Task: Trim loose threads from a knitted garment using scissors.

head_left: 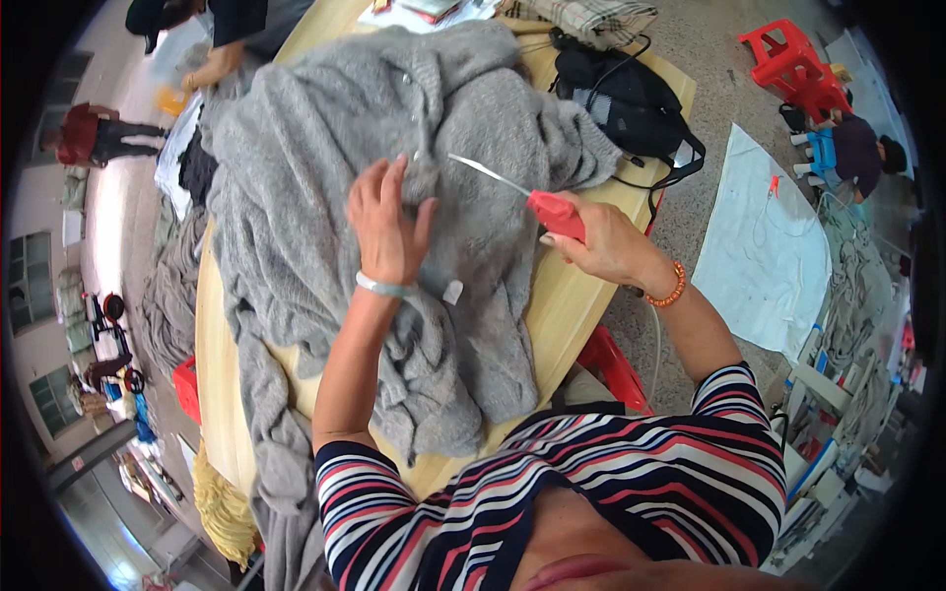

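A fluffy grey knit garment (305, 128), with buttons down its front, lies spread and rumpled over the wooden table. My left hand (387, 222) rests on it, fingers stretched out and thumb apart, holding nothing. In my right hand (611, 241) are red-handled scissors (559, 214); my fingers wrap the handle. Their slim metal blades look closed and point left over the garment, toward its button edge near my left fingertips. Whether the tip touches the cloth I cannot tell. A small white label (453, 293) shows on the garment below my left hand.
A black bag (626, 103) with straps lies at the table's right edge, beside folded checked cloth (591, 18). Red stools (616, 369) stand by the table (567, 320). A white sheet (764, 246) covers floor at right. Other people work at the far left and right.
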`<state>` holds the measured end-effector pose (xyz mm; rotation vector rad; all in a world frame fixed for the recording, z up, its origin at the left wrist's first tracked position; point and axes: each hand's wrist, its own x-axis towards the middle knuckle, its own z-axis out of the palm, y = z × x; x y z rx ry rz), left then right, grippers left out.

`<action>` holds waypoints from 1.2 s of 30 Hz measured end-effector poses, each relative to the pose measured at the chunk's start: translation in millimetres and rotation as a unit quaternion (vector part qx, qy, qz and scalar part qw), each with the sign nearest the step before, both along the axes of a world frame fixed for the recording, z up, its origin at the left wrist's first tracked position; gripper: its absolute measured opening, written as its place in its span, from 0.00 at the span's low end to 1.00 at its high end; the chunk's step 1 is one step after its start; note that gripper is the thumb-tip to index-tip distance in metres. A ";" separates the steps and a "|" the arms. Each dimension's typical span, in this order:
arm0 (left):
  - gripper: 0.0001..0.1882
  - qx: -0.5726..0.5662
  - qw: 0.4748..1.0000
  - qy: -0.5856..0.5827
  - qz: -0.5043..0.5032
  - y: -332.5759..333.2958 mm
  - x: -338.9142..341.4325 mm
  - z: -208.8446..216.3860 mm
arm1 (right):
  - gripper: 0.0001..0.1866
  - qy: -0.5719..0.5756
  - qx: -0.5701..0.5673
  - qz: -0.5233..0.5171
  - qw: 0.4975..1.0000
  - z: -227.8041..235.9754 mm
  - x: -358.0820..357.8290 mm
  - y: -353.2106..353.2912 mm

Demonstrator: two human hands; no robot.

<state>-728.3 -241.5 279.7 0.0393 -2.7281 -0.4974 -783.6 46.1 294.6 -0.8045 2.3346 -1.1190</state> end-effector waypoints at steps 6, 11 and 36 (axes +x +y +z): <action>0.32 0.132 0.961 0.005 0.243 -12.4 131.1 -21.9 | 0.23 -0.084 -0.001 0.002 0.996 -6.3 17.7 3.2; 0.31 0.072 0.963 0.025 0.259 7.2 122.6 -54.8 | 0.21 -0.068 0.003 0.023 0.997 -20.5 31.9 -6.7; 0.11 0.035 0.792 0.481 0.374 -210.5 573.7 317.6 | 0.18 -0.096 -0.122 0.086 0.984 39.4 167.4 -75.4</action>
